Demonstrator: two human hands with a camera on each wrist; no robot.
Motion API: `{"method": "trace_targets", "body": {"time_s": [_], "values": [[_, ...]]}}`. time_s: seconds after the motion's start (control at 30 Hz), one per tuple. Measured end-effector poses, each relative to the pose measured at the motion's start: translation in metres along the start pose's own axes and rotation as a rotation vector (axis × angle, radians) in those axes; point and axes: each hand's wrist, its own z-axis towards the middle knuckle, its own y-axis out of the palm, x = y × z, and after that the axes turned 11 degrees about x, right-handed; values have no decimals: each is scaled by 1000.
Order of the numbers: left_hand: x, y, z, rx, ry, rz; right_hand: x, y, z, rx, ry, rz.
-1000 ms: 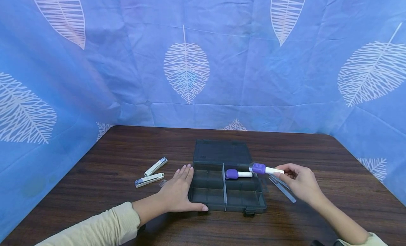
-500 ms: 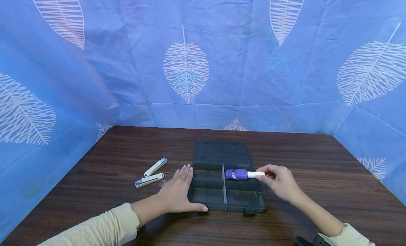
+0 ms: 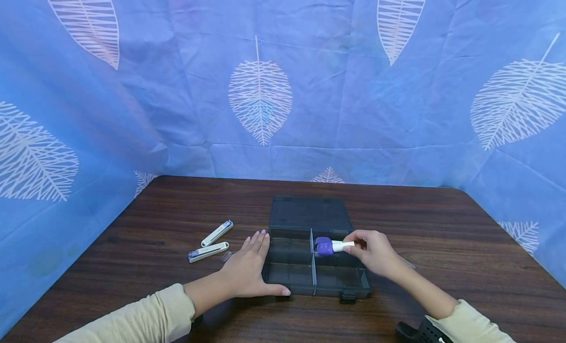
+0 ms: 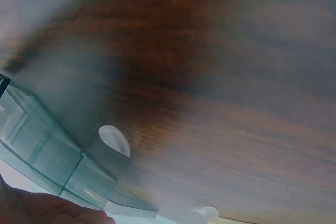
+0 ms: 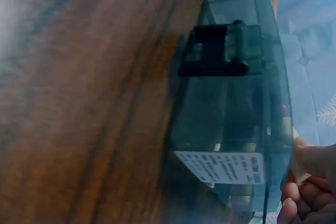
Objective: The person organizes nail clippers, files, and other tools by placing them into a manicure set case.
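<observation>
My right hand pinches the white cap of a purple nail polish bottle, held sideways over the back right compartment of a dark translucent divided box. Another purple bottle lies in that compartment, largely hidden behind the held one. With fingers stretched out, my left hand rests along the box's left side, thumb at its front corner. In the right wrist view, the fingers of my right hand are at the box's edge, beyond a white label. The left wrist view catches part of my left hand beside the box.
Two white nail clippers lie left of the box, with a small clear piece near my left hand. The box lid is folded back behind it. A thin flat strip shows behind my right wrist.
My right hand has moved left with the nail polish bottle, from beside the box to over the back right compartment, and lowered it beside the other bottle. The left hand stays put.
</observation>
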Motion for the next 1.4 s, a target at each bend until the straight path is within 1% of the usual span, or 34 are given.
{"method": "trace_targets", "body": {"time_s": [0.27, 0.43, 0.57, 0.8, 0.9, 1.07, 1.2, 1.27, 1.4], "values": [[0, 1, 0, -6, -8, -9, 1, -1, 6, -62, -70, -35], [-1, 1, 0, -2, -5, -4, 2, -5, 13, -168, -144, -98], [-1, 1, 1, -3, -6, -5, 1, -9, 22, -253, -168, -113], [0, 1, 1, -10, -8, -4, -7, -12, 34, -359, -234, -184], [1, 0, 1, -12, -10, -4, -10, -10, 38, -390, -230, -209], [1, 1, 0, -11, -7, -7, -11, -5, 41, -416, -220, -234], [1, 1, 0, -11, -3, -11, -8, -4, 40, -404, -242, -221], [1, 1, -1, -11, -4, -11, -6, -6, 38, -378, -251, -195], [0, 1, 0, -11, -8, -7, 0, -10, 32, -275, -245, -138]]}}
